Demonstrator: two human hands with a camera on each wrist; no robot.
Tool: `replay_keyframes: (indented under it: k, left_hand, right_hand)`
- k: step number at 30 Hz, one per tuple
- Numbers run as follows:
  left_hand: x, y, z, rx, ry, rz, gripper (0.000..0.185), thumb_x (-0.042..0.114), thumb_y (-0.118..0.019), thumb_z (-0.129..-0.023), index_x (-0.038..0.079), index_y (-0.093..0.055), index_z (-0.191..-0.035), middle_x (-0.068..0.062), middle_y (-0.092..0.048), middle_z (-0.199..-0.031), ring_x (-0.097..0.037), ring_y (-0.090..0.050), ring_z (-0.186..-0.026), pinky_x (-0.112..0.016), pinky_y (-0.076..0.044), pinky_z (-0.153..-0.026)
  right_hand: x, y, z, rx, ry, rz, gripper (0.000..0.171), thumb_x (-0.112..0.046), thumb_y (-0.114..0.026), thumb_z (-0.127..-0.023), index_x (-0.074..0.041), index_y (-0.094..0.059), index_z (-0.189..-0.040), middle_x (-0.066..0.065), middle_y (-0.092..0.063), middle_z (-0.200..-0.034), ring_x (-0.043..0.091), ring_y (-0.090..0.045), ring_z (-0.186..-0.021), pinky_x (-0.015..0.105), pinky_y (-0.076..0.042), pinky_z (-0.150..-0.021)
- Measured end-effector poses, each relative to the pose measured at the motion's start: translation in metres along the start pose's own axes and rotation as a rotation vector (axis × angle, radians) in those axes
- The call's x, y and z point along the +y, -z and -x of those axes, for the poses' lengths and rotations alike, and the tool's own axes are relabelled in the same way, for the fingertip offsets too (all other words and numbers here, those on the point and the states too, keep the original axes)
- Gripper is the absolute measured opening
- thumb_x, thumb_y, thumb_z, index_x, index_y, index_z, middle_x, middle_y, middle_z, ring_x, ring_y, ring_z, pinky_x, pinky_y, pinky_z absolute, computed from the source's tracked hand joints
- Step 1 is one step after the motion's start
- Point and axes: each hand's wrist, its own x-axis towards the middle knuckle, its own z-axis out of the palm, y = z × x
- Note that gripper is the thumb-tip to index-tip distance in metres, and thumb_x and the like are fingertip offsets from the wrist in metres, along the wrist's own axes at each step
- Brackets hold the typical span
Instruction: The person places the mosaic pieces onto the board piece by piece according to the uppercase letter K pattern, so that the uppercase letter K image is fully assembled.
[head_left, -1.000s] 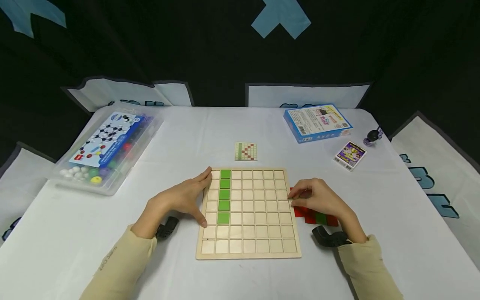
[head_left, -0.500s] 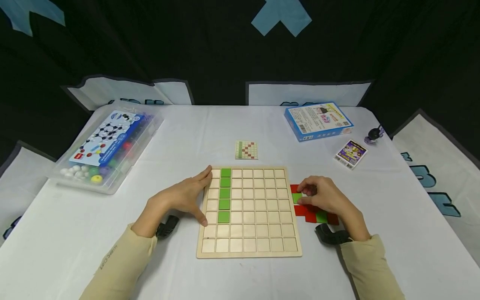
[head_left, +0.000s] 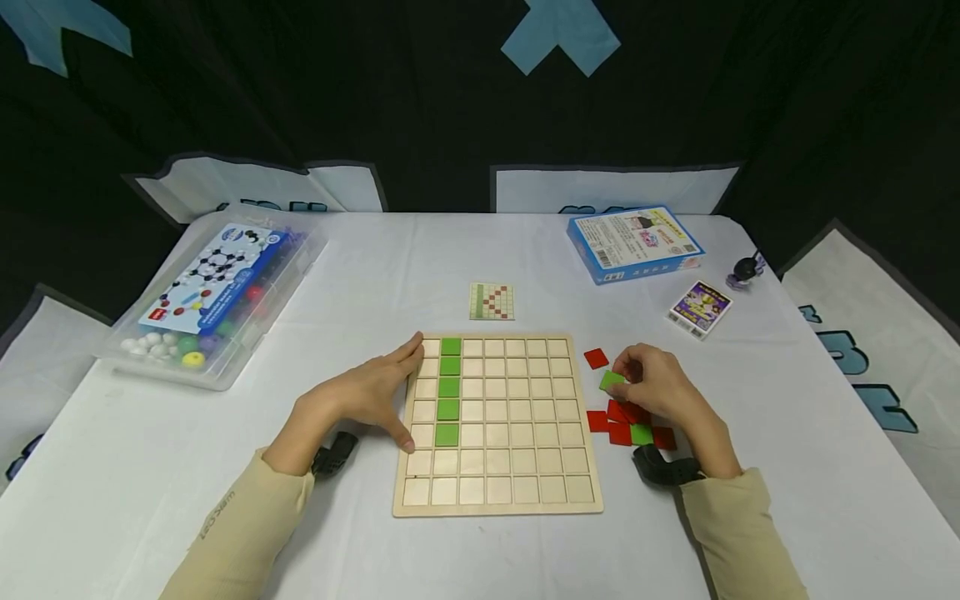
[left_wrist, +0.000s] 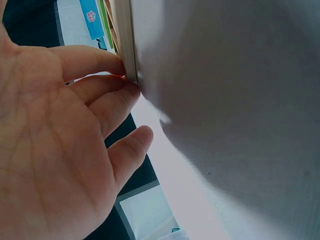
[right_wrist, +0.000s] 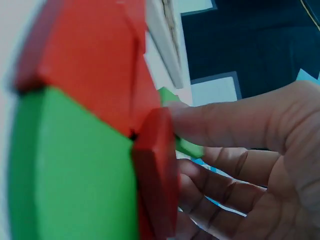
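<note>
Right hand (head_left: 651,385) pinching green tile (head_left: 611,380), box print (head_left: 634,237) too small to read

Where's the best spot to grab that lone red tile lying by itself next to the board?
Probably by two opposite edges, pinched from above. The lone red tile is thin and lies flat on the white table, apart from the wooden board and the pile of tiles, so its edges look open. The right hand is nearest but pinches a green tile.

A small flat green tile (head_left: 611,380) is tilted up off the tabletop, just right of the wooden board (head_left: 498,496). The board lies flat and has a grid of square holes. 5 green tiles (head_left: 448,388) fill 1 column near its left side.
</note>
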Motion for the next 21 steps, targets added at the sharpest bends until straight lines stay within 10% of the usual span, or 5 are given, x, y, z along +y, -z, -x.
replay_keyframes:
  k: [21]
  left_hand:
    - [0.001, 0.000, 0.001, 0.004, 0.004, 0.013, 0.135, 0.046, -0.091, -0.056, -0.006, -0.011, -0.151, -0.020, 0.002, -0.161, -0.042, -0.016, -0.146, -0.057, -0.025, -0.114]
  right_hand:
    - [0.012, 0.006, -0.019, 0.177, -0.042, 0.004, 0.025, -0.007, -0.063, -0.089, 0.008, -0.068, -0.108, 0.025, -0.069, -0.098, 0.031, -0.059, -0.082, 0.039, -0.054, -0.073]
